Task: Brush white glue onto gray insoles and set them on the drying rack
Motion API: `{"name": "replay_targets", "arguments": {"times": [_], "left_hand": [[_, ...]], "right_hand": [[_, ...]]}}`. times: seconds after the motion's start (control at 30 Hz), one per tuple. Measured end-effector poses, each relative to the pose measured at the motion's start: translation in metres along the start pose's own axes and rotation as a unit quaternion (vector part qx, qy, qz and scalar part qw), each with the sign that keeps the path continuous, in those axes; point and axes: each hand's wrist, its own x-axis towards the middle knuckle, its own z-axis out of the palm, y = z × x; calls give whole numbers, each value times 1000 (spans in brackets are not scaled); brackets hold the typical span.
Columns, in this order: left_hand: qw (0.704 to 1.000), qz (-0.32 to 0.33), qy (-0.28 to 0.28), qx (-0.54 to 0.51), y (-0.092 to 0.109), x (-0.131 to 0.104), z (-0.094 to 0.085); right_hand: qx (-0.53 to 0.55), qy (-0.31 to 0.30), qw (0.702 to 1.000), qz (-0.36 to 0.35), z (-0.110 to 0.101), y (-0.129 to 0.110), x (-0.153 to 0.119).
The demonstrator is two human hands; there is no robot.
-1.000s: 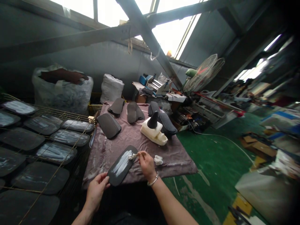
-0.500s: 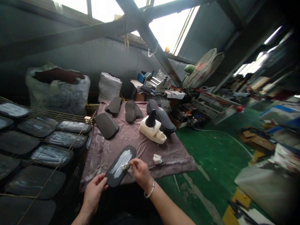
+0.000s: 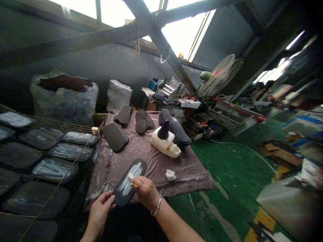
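A dark, flat pad with rounded ends [image 3: 124, 199] is tilted over the near edge of the cloth-covered table, its upper face streaked with white paste. My left hand [image 3: 100, 211] pinches its lower left edge between thumb and fingers. In my right hand [image 3: 146, 192] is a small brush [image 3: 131, 176], its whitish tip against the paste; the closed fingers hide most of its handle. Beyond the pad stands a white plastic container with a black cone [image 3: 164, 131] on top. A crumpled white wad [image 3: 170, 175] lies to the right of my right hand.
Stacks of dark pads [image 3: 115, 137] line the back of the cloth-covered table [image 3: 151, 164]. On the left, a wire rack [image 3: 83, 127] bears several pads, many smeared white. Filled bags stand behind. A fan [image 3: 218, 75] and green floor [image 3: 227, 161] are to the right.
My right hand has moved slightly left and down, and the brush tip has shifted up and left along the paste. My left hand keeps its hold on the pad.
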Motion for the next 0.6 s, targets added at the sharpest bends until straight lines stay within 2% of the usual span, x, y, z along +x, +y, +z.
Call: {"name": "replay_targets", "arguments": {"times": [0.13, 0.23, 0.3, 0.43, 0.53, 0.6], "left_hand": [[1000, 1, -1, 5, 0, 0, -1], [1000, -2, 6, -3, 1, -1, 0], [1000, -3, 9, -8, 2, -1, 1], [1000, 3, -1, -5, 2, -2, 1], [1000, 3, -8, -10, 1, -1, 0], [1000, 4, -5, -13, 1, -1, -1]], "right_hand": [[-17, 59, 998, 24, -6, 23, 8], [-44, 56, 997, 25, -5, 35, 14], [-42, 22, 999, 6, 0, 25, 13], [28, -47, 998, -15, 7, -24, 1], [146, -30, 988, 33, 11, -47, -6], [220, 12, 970, 102, 14, -45, -7]]}}
